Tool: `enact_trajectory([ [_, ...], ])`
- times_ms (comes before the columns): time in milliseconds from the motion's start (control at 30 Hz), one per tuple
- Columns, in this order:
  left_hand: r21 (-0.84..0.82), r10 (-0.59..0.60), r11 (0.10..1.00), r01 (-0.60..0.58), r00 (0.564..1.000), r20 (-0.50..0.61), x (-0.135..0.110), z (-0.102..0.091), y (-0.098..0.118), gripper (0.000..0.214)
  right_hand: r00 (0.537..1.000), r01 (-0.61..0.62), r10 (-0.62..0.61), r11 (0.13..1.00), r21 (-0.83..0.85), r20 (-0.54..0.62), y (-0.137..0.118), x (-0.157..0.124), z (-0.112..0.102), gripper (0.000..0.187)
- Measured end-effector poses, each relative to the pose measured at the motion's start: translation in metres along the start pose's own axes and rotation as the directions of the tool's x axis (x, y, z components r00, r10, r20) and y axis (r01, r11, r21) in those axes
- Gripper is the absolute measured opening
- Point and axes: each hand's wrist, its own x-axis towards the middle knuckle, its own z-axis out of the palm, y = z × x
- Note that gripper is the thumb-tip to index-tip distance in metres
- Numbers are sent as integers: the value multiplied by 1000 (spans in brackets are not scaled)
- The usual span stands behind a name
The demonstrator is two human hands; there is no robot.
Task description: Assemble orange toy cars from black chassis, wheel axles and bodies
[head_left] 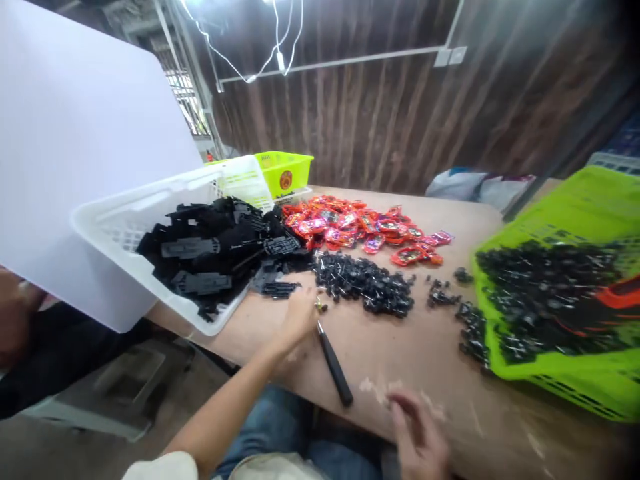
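My left hand [299,315] reaches across the brown table [430,360] and rests by a small brass-coloured piece [320,306], close to black plastic parts spilling from a tilted white basket [125,230]; its fingers are bent, and what they hold I cannot see. A black-handled tool [334,363] lies on the table just right of that hand. My right hand [417,433] hovers low at the near table edge, fingers spread, holding nothing. A heap of small black wheels [365,283] lies beyond the tool.
A pile of red packets [360,227] sits at the back. A green basket [565,373] holding black wheels stands at right, a smaller green basket [283,170] at the back. Another person's arm [15,320] shows at far left. A white panel [75,133] covers the upper left.
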Motion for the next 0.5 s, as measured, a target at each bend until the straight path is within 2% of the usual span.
enact_trajectory([
  [33, 53, -62, 997, 63, 998, -13, 10, -9, -20, 38, 983, 146, -142, 989, -31, 117, -9, 18, 23, 25],
  [100, 128, -171, 977, 172, 985, -17, 22, -21, -52, 37, 904, 368, -324, 922, -122, 277, -23, 62, 63, 24],
  [133, 156, -211, 965, 210, 977, -10, 24, -24, -64, 40, 883, 420, -339, 880, -224, 324, -27, 87, 76, 26],
  [167, 180, -238, 956, 234, 971, 2, 25, -27, -74, 43, 888, 430, -314, 827, -362, 337, -27, 112, 83, 28],
  [200, 200, -254, 948, 246, 967, 18, 25, -28, -82, 46, 915, 390, -257, 767, -511, 312, -24, 137, 84, 30],
  [267, 228, -256, 944, 238, 965, 52, 22, -28, -93, 50, 984, 179, -120, 665, -725, 133, -10, 182, 68, 34],
  [300, 236, -256, 943, 235, 965, 60, 20, -27, -98, 52, 997, 55, -70, 633, -772, 13, 0, 201, 55, 36],
  [333, 232, -248, 946, 228, 967, 62, 18, -25, -101, 53, 992, -94, -12, 586, -805, -125, 11, 216, 40, 37],
  [367, 209, -235, 953, 221, 971, 47, 16, -24, -104, 54, 980, -172, 19, 566, -806, -197, 21, 228, 26, 38],
  [433, 107, -194, 975, 194, 981, -14, 11, -20, -109, 52, 967, -237, 53, 543, -805, -249, 36, 245, 5, 39],
  [500, -51, -145, 989, 139, 983, -115, 8, -17, -111, 45, 974, -213, 51, 550, -808, -221, 44, 257, -3, 39],
])
